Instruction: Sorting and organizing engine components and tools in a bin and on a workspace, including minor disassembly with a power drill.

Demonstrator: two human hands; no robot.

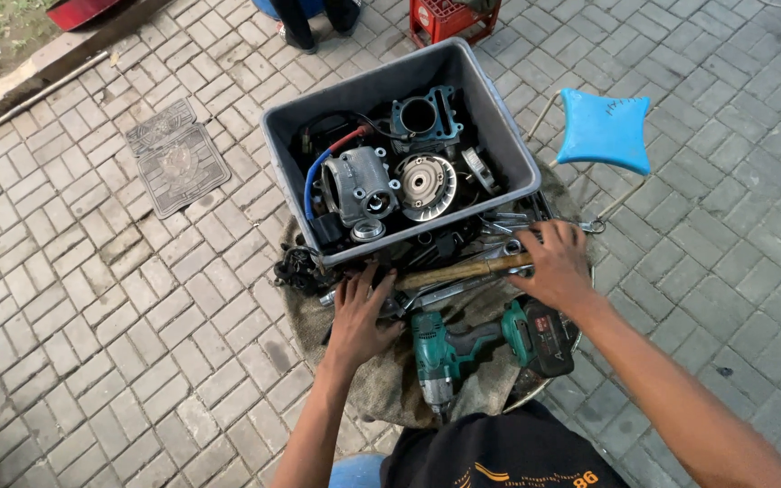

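Note:
A grey plastic bin holds engine parts: a cylinder block, a metal housing, a round clutch-like part and a blue hose. It rests on a pile of hand tools on a brown cloth. My left hand lies spread on the tools just below the bin's near edge. My right hand rests on the tools at the bin's right corner, its fingers over the end of a wooden-handled tool. A green cordless impact driver lies between my arms.
A blue stool stands to the right of the bin. A red crate and another person's feet are at the top. A metal cover plate is set in the brick paving at left.

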